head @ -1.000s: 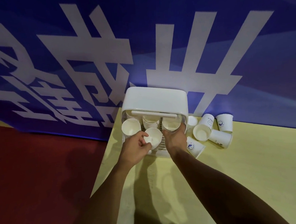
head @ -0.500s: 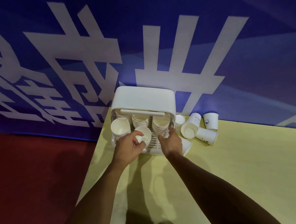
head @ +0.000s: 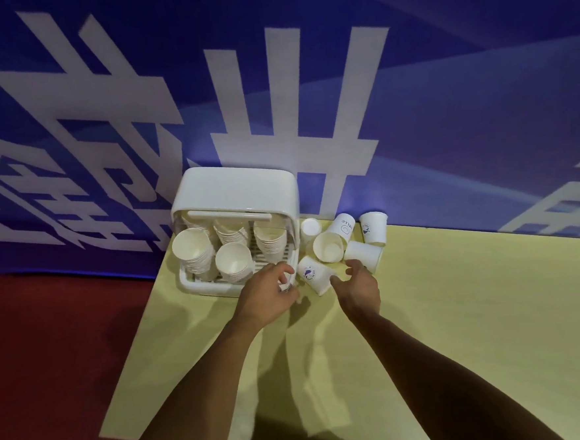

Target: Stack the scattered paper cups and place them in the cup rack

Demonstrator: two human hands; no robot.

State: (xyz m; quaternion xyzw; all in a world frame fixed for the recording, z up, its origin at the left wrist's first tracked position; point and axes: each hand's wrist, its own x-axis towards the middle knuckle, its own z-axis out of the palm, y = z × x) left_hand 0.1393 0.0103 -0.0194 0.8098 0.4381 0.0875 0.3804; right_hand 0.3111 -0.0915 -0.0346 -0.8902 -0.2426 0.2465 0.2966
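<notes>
Nearest, forearms (head: 198,394): two bare forearms reached up from the bottom edge over the yellow table (head: 478,327).
Left hand (head: 268,295): fingers were curled at the front right corner of the cup rack (head: 235,192). Something small and white showed at the fingertips, but I could not tell whether the hand pinched a cup or only touched the rack's edge.
Right hand (head: 358,283): open, fingers spread, holding nothing, with the thumb just beside the nearest loose cup (head: 314,274).
Nearest loose cup: lay on its side between the two hands, blue logo up, close to the rack's right wall.
Other loose cups (head: 328,246): five more huddled to the right of the rack. One was tipped with its mouth toward the camera, one lay flat, and the rest stood against the banner.
Stacks (head: 233,261): four leaning stacks filled the rack under its raised lid.
Banner (head: 462,104): blue with large white characters, hanging behind everything.
Step in hand: probably gathering the next scattered cup, with much already racked.
Next move: would call for the right hand to close round the lying cup, turn it, and nest it with the others before it goes onto a stack.
</notes>
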